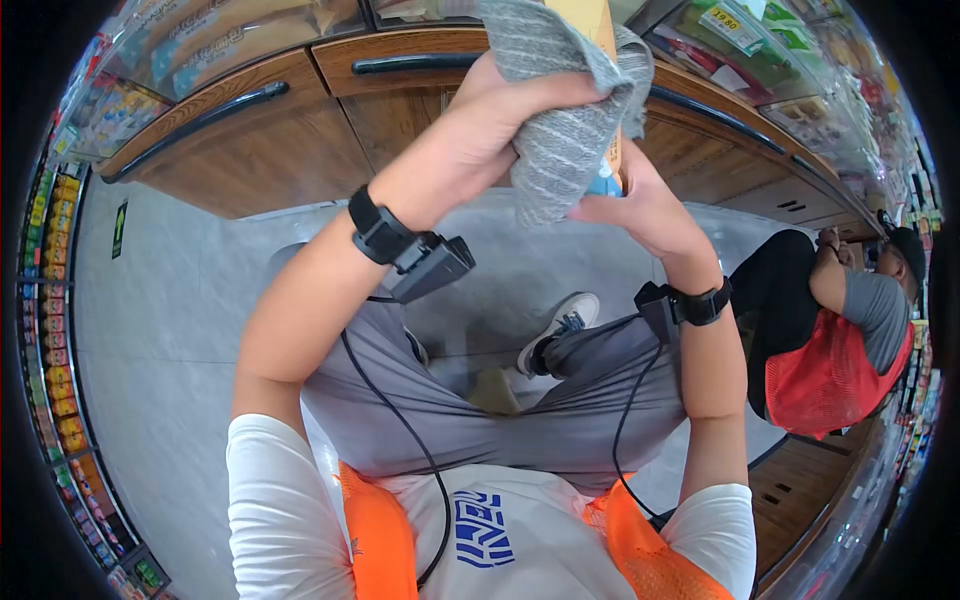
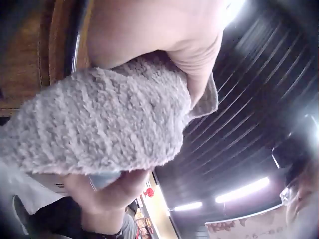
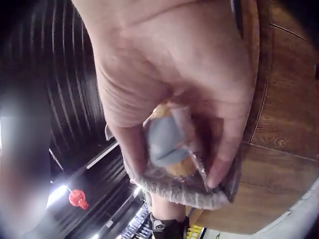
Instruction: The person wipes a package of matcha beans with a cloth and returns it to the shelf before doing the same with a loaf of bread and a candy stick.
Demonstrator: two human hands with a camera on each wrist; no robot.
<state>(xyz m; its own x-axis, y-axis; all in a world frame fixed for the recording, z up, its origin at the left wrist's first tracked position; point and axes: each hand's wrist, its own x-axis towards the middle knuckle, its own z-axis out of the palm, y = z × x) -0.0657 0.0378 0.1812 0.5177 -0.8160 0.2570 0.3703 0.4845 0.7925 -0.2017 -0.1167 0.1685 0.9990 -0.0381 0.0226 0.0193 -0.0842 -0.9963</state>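
Note:
A grey, white-striped cloth (image 1: 560, 150) is wrapped partly round an orange-yellow package (image 1: 585, 20) in the head view. My left hand (image 1: 485, 135) grips the cloth, its thumb lying across the front against the package; the left wrist view shows the fluffy cloth (image 2: 109, 119) bunched below that hand. My right hand (image 1: 650, 205) holds the package's lower end, where a blue patch shows. In the right wrist view the thumb and fingers of my right hand (image 3: 174, 64) straddle the blue-and-orange end of the package (image 3: 165, 142). Cloth hides the package's middle.
Wooden cabinets (image 1: 240, 150) with dark bar handles stand right before me, below clear bins of bagged goods (image 1: 720, 40). A person in a red vest (image 1: 830, 370) crouches at the right. Stocked shelves (image 1: 65, 350) line the far left. Cables hang from both wrist cameras.

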